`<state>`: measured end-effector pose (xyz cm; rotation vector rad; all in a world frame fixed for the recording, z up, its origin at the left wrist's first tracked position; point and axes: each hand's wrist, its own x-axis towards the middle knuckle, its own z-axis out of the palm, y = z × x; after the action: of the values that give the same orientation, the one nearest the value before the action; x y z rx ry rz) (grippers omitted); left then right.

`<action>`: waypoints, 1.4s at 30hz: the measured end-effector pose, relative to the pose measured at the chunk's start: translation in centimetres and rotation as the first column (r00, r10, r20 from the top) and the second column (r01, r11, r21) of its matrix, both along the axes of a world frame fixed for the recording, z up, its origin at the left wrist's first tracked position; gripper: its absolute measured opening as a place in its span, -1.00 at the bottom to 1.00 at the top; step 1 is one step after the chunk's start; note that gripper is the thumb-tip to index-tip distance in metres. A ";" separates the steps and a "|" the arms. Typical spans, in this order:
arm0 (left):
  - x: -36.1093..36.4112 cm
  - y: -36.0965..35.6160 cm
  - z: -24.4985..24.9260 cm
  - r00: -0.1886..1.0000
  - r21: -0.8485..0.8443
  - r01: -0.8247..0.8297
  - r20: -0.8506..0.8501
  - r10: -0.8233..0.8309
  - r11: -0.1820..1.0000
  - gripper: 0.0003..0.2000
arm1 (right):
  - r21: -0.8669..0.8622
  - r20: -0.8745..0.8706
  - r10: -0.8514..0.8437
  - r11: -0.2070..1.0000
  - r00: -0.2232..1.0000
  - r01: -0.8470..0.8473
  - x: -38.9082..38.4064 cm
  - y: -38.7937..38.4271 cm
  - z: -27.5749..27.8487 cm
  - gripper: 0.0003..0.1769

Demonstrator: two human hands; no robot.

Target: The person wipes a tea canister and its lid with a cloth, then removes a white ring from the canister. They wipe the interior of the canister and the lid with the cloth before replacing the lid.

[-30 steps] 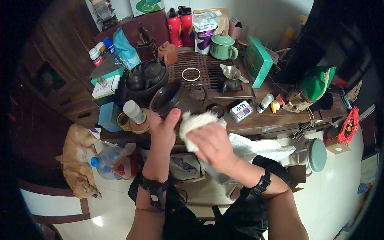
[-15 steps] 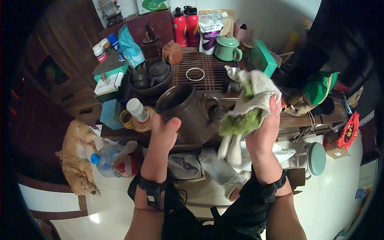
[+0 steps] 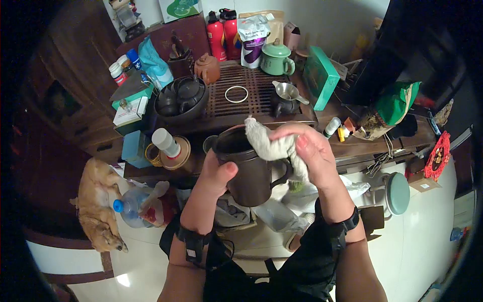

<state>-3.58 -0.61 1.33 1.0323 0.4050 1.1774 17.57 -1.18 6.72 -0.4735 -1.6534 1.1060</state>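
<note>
A dark brown mug [image 3: 249, 178] hangs in the air before the table, its handle to the right. My left hand [image 3: 217, 173] grips its left side, thumb toward me and the other fingers hidden behind it. My right hand [image 3: 309, 153] is closed around a bunched whitish cloth [image 3: 266, 141]. One end of the cloth lies over the mug's rim at the right of the opening. The rest hangs behind the handle, where a bit of green shows low down. Left of the mug, a white-capped jar [image 3: 166, 143] stands on a round wooden lid [image 3: 177, 158].
Behind the mug is a slatted tea tray [image 3: 221, 108] with a white ring [image 3: 236, 94] on it. A dark bowl of teaware [image 3: 181, 111], a green lidded mug [image 3: 275, 63] and a metal strainer [image 3: 287, 91] stand around. A dog [image 3: 98, 201] lies on the floor at left.
My right hand has brought the cloth leftward to the mug's rim and bunched it. The mug has become more upright and moved slightly lower in view. The view has shifted a little.
</note>
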 end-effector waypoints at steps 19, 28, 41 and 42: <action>1.0 -0.1 -0.1 0.941 0.116 -0.337 0.006 0.338 0.934 -0.10 | -0.664 -0.591 -0.188 0.665 0.784 -0.341 -3.1 -0.2 -2.2 -0.38; 0.8 0.6 -1.3 0.817 0.258 -0.541 -0.065 0.573 0.801 -0.20 | -0.495 -0.397 -0.201 0.868 0.896 -0.025 -4.8 -0.4 -4.5 -0.53; -1.2 1.1 -0.5 0.795 0.370 -0.535 -0.082 0.601 0.759 -0.20 | -0.316 -0.311 -0.024 0.945 0.950 -0.080 -4.4 0.3 -5.1 -0.24; -0.8 1.1 -0.2 0.830 0.360 -0.496 -0.072 0.553 0.790 -0.19 | -0.321 -0.366 -0.035 0.943 0.930 -0.091 -4.5 0.4 -4.5 -0.27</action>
<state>-4.39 0.45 1.11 1.3706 0.6847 1.7062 13.05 -0.82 2.23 -0.4256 -1.1517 1.4116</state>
